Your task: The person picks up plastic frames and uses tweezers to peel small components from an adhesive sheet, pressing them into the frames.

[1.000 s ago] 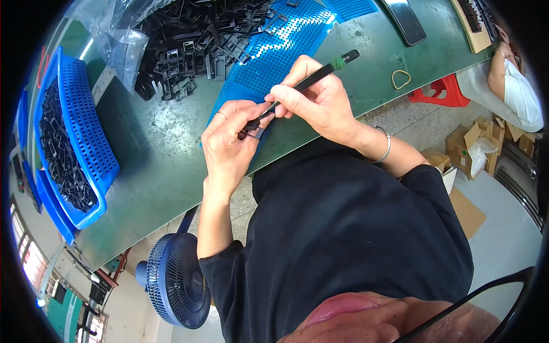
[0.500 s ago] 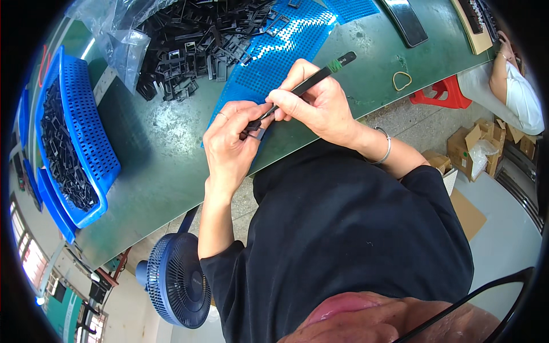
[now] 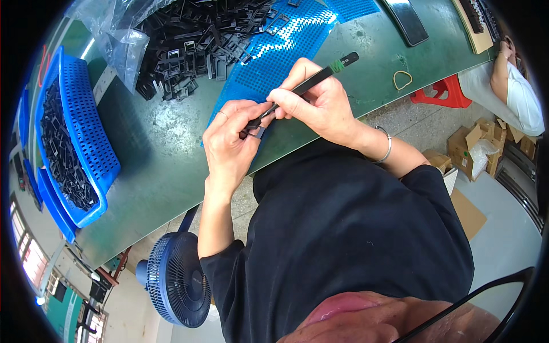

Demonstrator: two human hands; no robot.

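Left hand curled shut around a small black plastic frame part, pinched between thumb and fingers just off the near edge of the worktop. Right hand closed in a pen-like grip on a slim black tool with a green band near its far end, tip pressed to the part. Compared with a second ago: tool tilted a little flatter, tip still at the same spot on the part, both hands barely shifted. Likely meaning: trimming or cleaning of this one part still under way, not yet finished. Beyond the hands, a flat blue perforated tray lying on the green worktop, with a heap of black frame parts toward the far edge, partly under a clear plastic bag. At the left edge, a blue basket filled with more black parts. Near the right edge, a loose rubber band. Below the worktop, a blue fan on the floor.
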